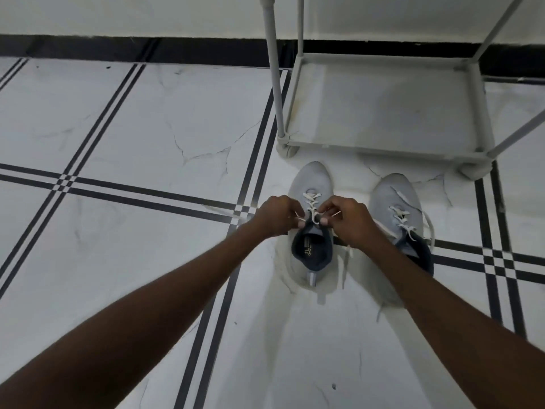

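Note:
Two light grey sneakers with dark linings stand on the tiled floor, toes pointing away from me. Over the left sneaker (pixel 312 184) both my hands work at the top of its white laces (pixel 312 202). My left hand (pixel 277 215) pinches one lace end on the shoe's left side. My right hand (pixel 348 219) pinches the other lace end on its right side. The right sneaker (pixel 393 199) stands beside it with its laces hanging loose; my right forearm covers its heel.
A white tube-frame rack (pixel 383 152) with a low bottom shelf stands just beyond the shoes, its legs rising out of view. White floor tiles with black stripe lines (pixel 124 190) spread to the left. A black skirting strip (pixel 147 50) runs along the wall.

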`<state>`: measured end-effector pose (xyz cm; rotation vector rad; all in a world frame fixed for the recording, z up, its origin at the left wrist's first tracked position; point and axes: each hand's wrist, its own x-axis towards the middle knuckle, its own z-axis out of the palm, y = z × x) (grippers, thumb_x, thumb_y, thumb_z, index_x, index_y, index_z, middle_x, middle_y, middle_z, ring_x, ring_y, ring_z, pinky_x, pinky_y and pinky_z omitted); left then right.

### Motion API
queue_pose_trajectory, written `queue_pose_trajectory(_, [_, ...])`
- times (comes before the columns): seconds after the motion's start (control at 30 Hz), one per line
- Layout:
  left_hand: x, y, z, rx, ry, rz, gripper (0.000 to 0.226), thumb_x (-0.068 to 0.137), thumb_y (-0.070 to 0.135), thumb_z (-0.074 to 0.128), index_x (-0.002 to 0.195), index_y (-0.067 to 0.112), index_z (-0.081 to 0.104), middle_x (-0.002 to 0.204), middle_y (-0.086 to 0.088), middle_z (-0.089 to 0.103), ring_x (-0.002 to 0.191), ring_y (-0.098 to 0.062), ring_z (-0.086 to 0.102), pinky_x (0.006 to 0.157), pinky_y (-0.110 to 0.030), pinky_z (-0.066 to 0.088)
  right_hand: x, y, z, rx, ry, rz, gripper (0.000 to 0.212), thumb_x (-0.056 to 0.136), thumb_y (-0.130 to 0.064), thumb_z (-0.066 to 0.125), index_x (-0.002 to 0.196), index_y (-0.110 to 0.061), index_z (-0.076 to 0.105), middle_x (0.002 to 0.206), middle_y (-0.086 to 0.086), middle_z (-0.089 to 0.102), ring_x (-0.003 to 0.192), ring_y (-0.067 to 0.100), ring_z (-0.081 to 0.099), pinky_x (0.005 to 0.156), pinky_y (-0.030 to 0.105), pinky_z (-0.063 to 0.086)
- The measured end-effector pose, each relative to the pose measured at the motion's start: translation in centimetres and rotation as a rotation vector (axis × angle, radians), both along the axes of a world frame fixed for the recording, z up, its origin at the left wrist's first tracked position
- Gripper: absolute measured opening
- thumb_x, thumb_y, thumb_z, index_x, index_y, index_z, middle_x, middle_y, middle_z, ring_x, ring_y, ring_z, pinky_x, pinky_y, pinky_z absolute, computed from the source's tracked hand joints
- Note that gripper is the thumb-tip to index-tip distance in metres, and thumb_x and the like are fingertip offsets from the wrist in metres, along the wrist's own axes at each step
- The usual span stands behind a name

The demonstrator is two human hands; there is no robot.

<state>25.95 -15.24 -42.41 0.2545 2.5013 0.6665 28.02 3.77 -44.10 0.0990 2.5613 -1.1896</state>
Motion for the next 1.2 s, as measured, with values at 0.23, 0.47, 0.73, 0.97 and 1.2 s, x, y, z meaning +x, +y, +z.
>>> queue_pose_trajectory(0.23, [0.6, -0.9, -0.6, 0.003, 0.144, 0.115, 0.013, 0.077, 0.016, 0.080, 0.070, 0.020, 0.070, 0.072, 0.005, 0.074, 0.069, -0.013, 0.068, 0.069, -0.025, 0.052, -0.1, -0.1, 1.0, 0.341, 0.020, 0.083, 0.005, 0.080, -0.032, 0.073, 0.079, -0.027, 0.072, 0.077, -0.004, 0.067, 0.076, 0.021, 0.062, 0.064, 0.027, 0.039])
queue_pose_trajectory(0.47, [1.6, -2.5, -1.3, -0.128, 0.177, 0.099, 0.011, 0.079, 0.010, 0.074, 0.073, 0.018, 0.071, 0.078, 0.000, 0.076, 0.075, -0.019, 0.070, 0.069, -0.031, 0.057, 1.0, 0.2, 1.2, 0.540, 0.048, 0.203, 0.015, 0.079, -0.018, 0.060, 0.065, -0.021, 0.063, 0.068, -0.002, 0.063, 0.066, 0.024, 0.055, 0.061, 0.026, 0.036])
queue_pose_trajectory(0.73, [2.2, -2.6, -1.1, -0.216, 0.191, 0.091, 0.006, 0.083, 0.014, 0.073, 0.087, 0.015, 0.076, 0.087, -0.002, 0.077, 0.083, -0.021, 0.071, 0.065, -0.027, 0.050, 2.3, 0.1, 0.3, 0.594, 0.119, 0.137, 0.013, 0.084, -0.018, 0.063, 0.077, -0.016, 0.074, 0.067, 0.006, 0.065, 0.066, 0.029, 0.061, 0.060, 0.027, 0.038])
queue_pose_trajectory(0.97, [3.2, -2.6, -0.9, -0.306, 0.375, 0.340, 0.043, 0.099, 0.043, 0.046, 0.081, 0.009, 0.065, 0.082, -0.008, 0.067, 0.078, -0.024, 0.064, 0.062, -0.032, 0.046, 2.5, -0.5, 0.4, 0.489, 0.421, -0.127, 0.025, 0.088, -0.018, 0.062, 0.068, -0.003, 0.063, 0.066, 0.015, 0.063, 0.062, 0.035, 0.057, 0.058, 0.032, 0.035])
queue_pose_trajectory(1.2, [2.1, -0.7, -0.7, 0.452, -0.244, 0.851, 0.031, 0.096, 0.023, 0.060, 0.114, 0.000, 0.067, 0.109, -0.018, 0.070, 0.084, -0.021, 0.064, 0.070, -0.028, 0.055, 1.1, -2.3, 0.3, -0.414, -0.432, -0.548, 0.019, 0.087, -0.008, 0.055, 0.076, -0.011, 0.071, 0.086, 0.012, 0.066, 0.072, 0.022, 0.056, 0.068, 0.031, 0.050])
